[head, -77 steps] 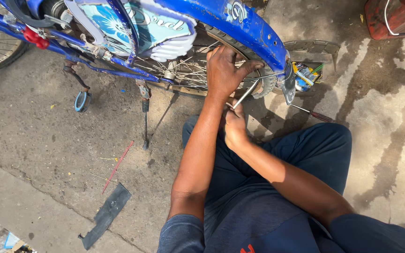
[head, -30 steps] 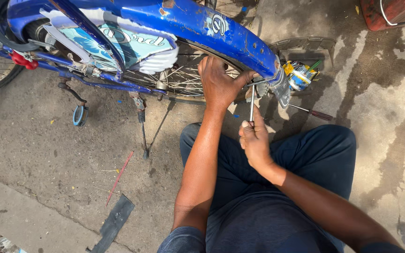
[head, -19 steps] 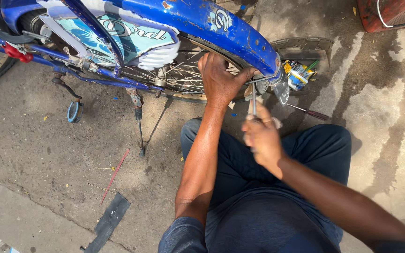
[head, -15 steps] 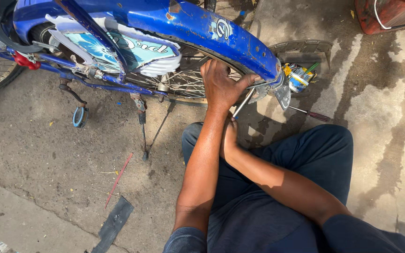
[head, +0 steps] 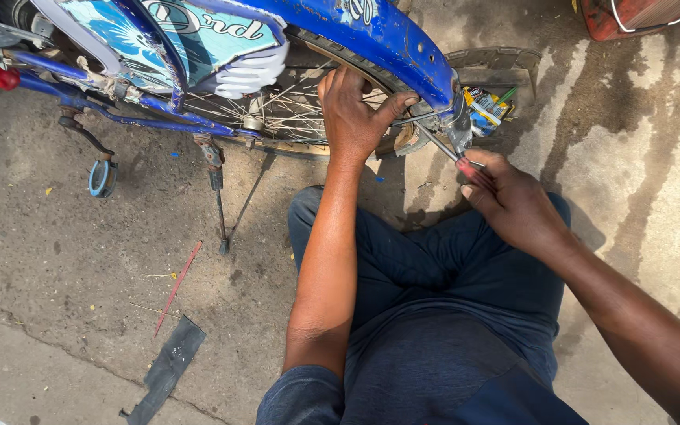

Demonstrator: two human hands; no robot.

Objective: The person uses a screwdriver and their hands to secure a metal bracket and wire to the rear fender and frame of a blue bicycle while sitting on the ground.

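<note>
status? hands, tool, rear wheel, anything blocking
Left hand gripping the rear tyre under the blue mudguard. Right hand shut on a thin metal tool, tip at the mudguard's end. Nothing blocking; kickstand off to the side.

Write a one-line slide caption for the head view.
Left hand grips bicycle tyre; right hand holds a metal tool.
</note>
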